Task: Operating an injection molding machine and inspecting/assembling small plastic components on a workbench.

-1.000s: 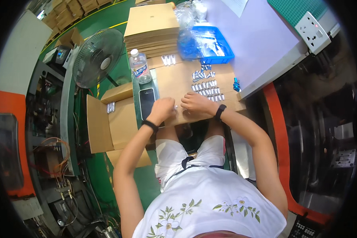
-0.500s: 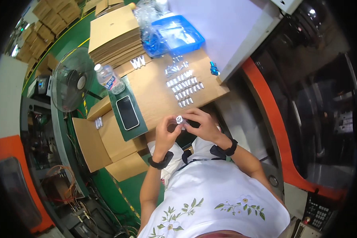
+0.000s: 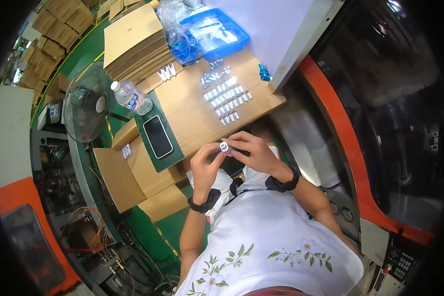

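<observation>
Between my two hands is a small silvery, tube-like part (image 3: 224, 147), its end facing up. My left hand (image 3: 205, 166) pinches it from the left with thumb and fingers. My right hand (image 3: 257, 155) grips it from the other side, fingertips closed on it. Both hands are just off the near edge of the wooden tabletop (image 3: 190, 116), above my lap. Several similar shiny silver pieces (image 3: 228, 104) lie in rows on that top, with more lying loosely behind them. Fingers partly cover the held part, so its full shape is hidden.
On the left are a phone (image 3: 158, 136), a plastic bottle (image 3: 133, 100) and an open carton (image 3: 114, 172). Stacked cardboard (image 3: 135, 42), a blue tray (image 3: 239, 37) and blue pieces (image 3: 264, 72) are farther back. A fan (image 3: 90, 101) stands beyond the carton; orange-edged machines flank me.
Both hands keep hold of the silvery part, with slight finger shifts and a small tilt of the part. The whole view has shifted a little.
</observation>
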`<state>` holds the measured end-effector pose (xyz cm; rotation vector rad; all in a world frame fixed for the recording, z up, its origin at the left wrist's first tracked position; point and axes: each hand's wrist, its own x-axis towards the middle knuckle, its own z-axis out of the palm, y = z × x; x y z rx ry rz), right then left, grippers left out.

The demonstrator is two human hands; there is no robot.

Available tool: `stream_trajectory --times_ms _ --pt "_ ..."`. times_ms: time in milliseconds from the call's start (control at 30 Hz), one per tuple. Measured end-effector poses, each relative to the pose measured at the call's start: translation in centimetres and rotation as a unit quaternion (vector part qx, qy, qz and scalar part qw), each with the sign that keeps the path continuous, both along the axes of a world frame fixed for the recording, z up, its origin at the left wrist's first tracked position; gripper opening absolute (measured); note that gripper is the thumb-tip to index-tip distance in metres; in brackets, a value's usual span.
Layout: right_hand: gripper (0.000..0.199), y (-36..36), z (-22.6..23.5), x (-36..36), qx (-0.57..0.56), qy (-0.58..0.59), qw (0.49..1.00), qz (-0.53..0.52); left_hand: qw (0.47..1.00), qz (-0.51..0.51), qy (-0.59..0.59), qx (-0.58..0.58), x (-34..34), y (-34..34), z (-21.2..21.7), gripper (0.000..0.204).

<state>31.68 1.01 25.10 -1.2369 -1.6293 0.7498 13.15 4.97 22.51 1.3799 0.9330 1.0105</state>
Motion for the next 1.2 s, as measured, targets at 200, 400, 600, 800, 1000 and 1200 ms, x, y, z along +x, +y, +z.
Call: stream_trajectory --times_ms 200,400,600,800,1000,1200 --pt "0.036 -0.3 0.1 0.1 -0.040 0.040 0.998 0.032 0.996 -0.049 -0.044 -0.063 -0.9 0.5 0.4 0.019" --pt "0.035 -0.4 -0.9 -0.3 -0.130 0.201 0.967 0.083 0.967 -0.094 -0.119 -0.204 -0.6 0.3 2.1 0.027" --pt "0.032 -0.9 -1.4 0.3 -0.261 0.346 0.894 0.113 0.952 -0.193 -0.149 -0.183 -1.0 0.6 0.5 0.031" --pt "0.028 -1.5 -2.3 0.1 -0.335 0.417 0.840 0.089 0.933 -0.157 -0.250 -0.207 -1.2 0.3 -1.7 0.029" --pt "0.027 -2.7 -3.1 -0.1 -0.351 0.500 0.785 0.102 0.930 -0.128 -0.279 -0.203 -0.5 -0.4 -1.5 0.030" --pt "0.026 -3.0 -3.3 -0.3 -0.357 0.494 0.787 0.099 0.935 -0.090 -0.292 -0.180 0.1 -1.4 -1.3 0.035"
